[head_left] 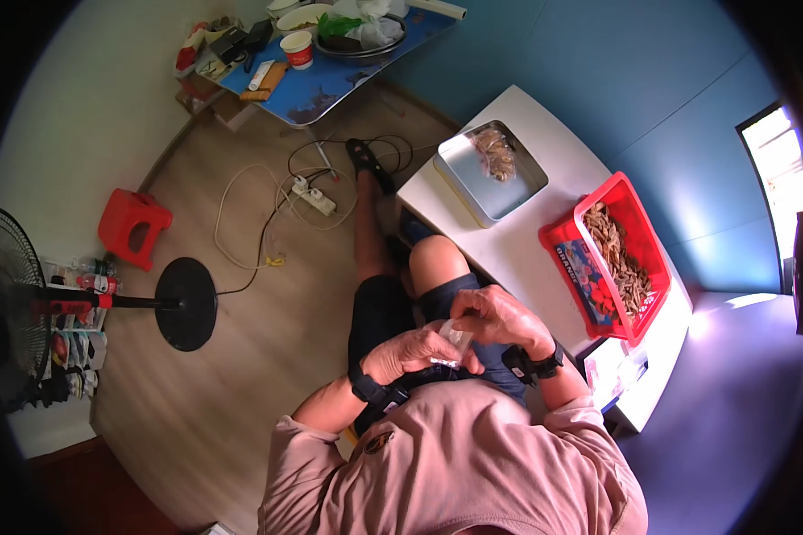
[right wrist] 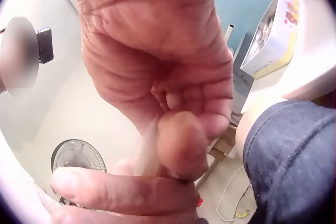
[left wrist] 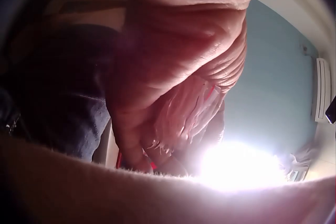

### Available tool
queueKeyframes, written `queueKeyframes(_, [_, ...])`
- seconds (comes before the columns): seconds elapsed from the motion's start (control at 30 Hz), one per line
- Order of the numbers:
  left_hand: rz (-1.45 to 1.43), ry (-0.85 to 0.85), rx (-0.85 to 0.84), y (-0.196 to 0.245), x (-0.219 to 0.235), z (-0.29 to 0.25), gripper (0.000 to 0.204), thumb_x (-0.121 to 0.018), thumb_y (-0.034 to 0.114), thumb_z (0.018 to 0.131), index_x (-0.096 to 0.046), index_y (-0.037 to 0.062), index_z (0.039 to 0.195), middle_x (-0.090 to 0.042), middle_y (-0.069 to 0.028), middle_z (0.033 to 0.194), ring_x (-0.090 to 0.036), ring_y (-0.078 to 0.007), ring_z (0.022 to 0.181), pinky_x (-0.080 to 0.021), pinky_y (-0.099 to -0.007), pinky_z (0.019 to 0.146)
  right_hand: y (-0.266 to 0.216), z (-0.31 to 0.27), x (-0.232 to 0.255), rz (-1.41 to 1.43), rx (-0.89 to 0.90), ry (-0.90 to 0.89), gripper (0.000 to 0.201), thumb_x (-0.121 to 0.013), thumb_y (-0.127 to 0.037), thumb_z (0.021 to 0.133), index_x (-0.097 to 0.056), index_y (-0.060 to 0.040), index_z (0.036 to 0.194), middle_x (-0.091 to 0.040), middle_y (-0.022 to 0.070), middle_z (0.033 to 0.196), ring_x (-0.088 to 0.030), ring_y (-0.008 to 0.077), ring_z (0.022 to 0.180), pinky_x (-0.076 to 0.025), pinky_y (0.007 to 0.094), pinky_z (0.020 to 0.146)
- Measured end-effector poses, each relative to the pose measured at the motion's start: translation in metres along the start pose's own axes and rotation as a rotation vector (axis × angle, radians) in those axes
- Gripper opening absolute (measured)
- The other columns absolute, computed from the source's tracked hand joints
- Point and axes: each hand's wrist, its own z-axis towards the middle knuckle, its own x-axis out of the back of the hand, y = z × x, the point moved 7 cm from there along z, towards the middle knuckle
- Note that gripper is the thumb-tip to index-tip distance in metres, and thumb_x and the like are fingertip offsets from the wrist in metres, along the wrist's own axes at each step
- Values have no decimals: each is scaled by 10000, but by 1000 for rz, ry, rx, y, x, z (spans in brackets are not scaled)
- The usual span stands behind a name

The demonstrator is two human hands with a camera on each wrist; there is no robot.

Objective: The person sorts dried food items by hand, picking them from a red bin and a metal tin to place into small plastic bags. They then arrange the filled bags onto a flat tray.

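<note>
Over the lap, the left hand [head_left: 412, 350] holds a small clear plastic bag [head_left: 452, 342], its fingers curled round the lower part. The right hand [head_left: 501, 317] pinches the bag's upper edge between thumb and fingers. In the left wrist view the crinkled clear plastic [left wrist: 189, 109] lies within the left hand [left wrist: 184, 40]. In the right wrist view the right hand [right wrist: 157, 61] is bent down with curled fingers, close against the fingers of the left hand [right wrist: 131, 192]. What the bag contains cannot be made out.
On the white table at the right stand a metal tin [head_left: 509, 198] with a filled clear bag [head_left: 494, 153] and a red basket [head_left: 656, 259] of brown dried pieces. A fan [head_left: 186, 303], red stool [head_left: 134, 227] and power strip [head_left: 313, 198] are on the floor; a cluttered blue table [head_left: 308, 96] stands beyond.
</note>
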Motion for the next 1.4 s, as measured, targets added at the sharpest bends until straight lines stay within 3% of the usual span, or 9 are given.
queueKeyframes(0.13, [-27,-4,49,2,9,4,322,-612,66,741,-610,-37,1046,-601,-74,755,-649,-228,762,-540,-402,816,10,10,-1,135,-375,-219,85,-663,-74,823,-621,-7,856,-635,52,691,-653,203,665,-492,314,586])
queueKeyframes(0.2, [-76,30,45,8,10,1,358,-575,49,738,-603,-45,1082,-565,-53,735,-633,-212,736,-549,-387,782,10,20,7,117,-344,-250,107,-666,-79,837,-637,0,903,-655,65,764,-658,193,763,-507,298,661])
queueKeyframes(0.27, [-79,77,21,13,16,-2,368,-518,32,727,-603,-47,1077,-553,-40,726,-621,-214,727,-544,-385,775,15,35,38,26,-35,37,116,-658,-66,851,-650,-1,947,-657,88,823,-640,150,811,-505,278,706])
queueKeyframes(0.37, [-96,117,-35,23,31,3,265,-499,23,683,-596,-18,926,-553,-38,712,-609,-211,719,-537,-365,742,62,55,99,101,-106,417,144,-626,-44,869,-641,7,1003,-657,52,845,-583,113,813,-482,287,751])
queueKeyframes(0.57, [-244,150,-197,56,45,-1,138,-503,10,625,-502,52,757,-490,-39,659,-501,-190,635,-458,-323,602,138,77,181,-543,-424,739,463,-651,-293,819,-595,9,1166,-661,218,1001,-643,335,947,-496,393,826])
queueKeyframes(0.73, [-315,168,-229,70,70,-6,114,-531,30,646,-502,63,751,-496,-51,662,-501,-193,644,-445,-321,595,181,90,186,-592,-599,653,578,-643,-323,790,-542,6,1255,-665,225,992,-631,377,956,-490,438,834])
queueKeyframes(1.0, [-271,242,-167,82,89,6,93,-517,36,663,-502,57,752,-507,-70,671,-515,-204,661,-445,-328,603,194,82,189,-489,-701,663,312,-680,-271,712,-687,-55,937,-682,176,868,-654,338,849,-509,408,766])
queueKeyframes(1.23, [-205,278,-230,81,85,2,92,-504,32,676,-517,43,767,-528,-78,683,-524,-211,671,-443,-326,611,194,76,182,-401,-611,543,261,-681,-226,708,-675,-38,889,-677,150,832,-655,311,790,-501,380,720])
queueKeyframes(1.4, [-220,272,-292,79,80,0,92,-543,41,702,-540,42,794,-555,-88,703,-532,-219,670,-446,-327,615,195,76,170,85,-393,496,185,-670,-103,727,-623,-12,882,-621,39,741,-590,144,689,-471,299,641])
